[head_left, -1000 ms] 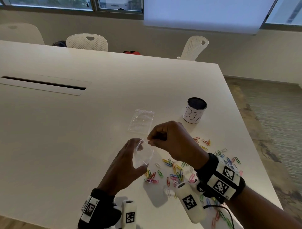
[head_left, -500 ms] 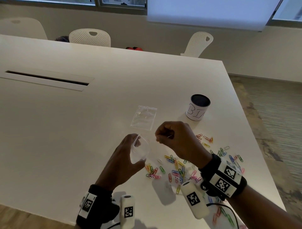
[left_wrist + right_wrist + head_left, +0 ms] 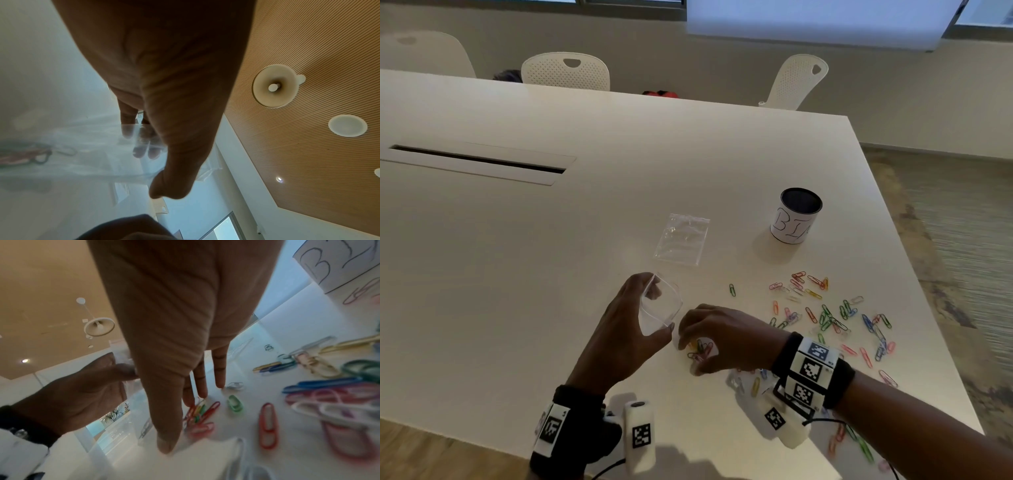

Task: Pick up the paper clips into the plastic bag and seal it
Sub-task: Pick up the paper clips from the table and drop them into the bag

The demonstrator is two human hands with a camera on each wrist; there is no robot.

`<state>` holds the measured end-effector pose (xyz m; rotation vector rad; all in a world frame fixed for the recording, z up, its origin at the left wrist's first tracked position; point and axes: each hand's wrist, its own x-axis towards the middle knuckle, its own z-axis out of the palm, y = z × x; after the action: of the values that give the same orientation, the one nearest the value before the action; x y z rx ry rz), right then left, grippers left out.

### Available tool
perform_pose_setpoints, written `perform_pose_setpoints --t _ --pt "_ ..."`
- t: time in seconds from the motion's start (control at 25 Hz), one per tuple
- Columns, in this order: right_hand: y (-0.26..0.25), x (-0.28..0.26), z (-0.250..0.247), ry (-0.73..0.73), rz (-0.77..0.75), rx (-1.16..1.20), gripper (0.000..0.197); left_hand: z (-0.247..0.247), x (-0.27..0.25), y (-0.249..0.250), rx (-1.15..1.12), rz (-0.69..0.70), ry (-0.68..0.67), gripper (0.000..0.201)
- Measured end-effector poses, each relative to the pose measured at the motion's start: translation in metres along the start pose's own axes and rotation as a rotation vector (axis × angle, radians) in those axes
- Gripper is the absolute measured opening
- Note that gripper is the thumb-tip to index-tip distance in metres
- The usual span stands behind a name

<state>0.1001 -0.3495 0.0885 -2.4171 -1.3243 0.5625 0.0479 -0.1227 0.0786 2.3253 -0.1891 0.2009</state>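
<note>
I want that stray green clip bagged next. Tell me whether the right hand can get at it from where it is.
Probably yes. The green clip lies alone on bare table, just beyond the right hand, with nothing between them. That hand is already gathering a small cluster of clips, so it may need to bag those first.

White table (image 3: 551, 274), scattered coloured paper clips (image 3: 825, 315), flat clear bag (image 3: 683, 240), labelled cup (image 3: 796, 216), perhaps a tin
</note>
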Motion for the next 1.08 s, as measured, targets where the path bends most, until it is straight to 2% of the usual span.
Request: perform_pose_setpoints --t 0.24,0.32,0.48,0.64,0.84,0.96,1.08 --pt "0.016 -0.008 0.001 0.052 -0.062 -0.061 0.016 0.002 0.001 0.004 -0.022 0.018 0.006 0.063" --pt "0.023 -0.016 -0.001 0.061 -0.047 -0.086 0.017 0.004 0.002 0.007 -0.024 0.02 -0.001 0.062" --pt "0.031 -0.031 -0.003 -0.016 0.033 -0.13 0.042 0.007 0.006 0.012 -0.036 0.019 -0.029 0.06" --pt "0.028 -0.038 0.0 0.026 0.005 -0.134 0.03 0.011 0.011 0.018 -0.052 0.039 -0.046 0.058" --pt "0.027 -0.037 0.0 0.03 0.064 -0.228 0.019 0.014 0.015 0.022 -0.054 0.047 -0.066 0.059" --pt "0.029 -0.039 0.0 0.087 0.119 -0.156 0.013 0.016 0.016 0.024 -0.061 0.037 -0.075 0.059" --pt "0.038 -0.045 -0.005 0.272 0.232 0.059 0.009 0.018 0.017 0.025 -0.072 0.039 -0.074 0.06"
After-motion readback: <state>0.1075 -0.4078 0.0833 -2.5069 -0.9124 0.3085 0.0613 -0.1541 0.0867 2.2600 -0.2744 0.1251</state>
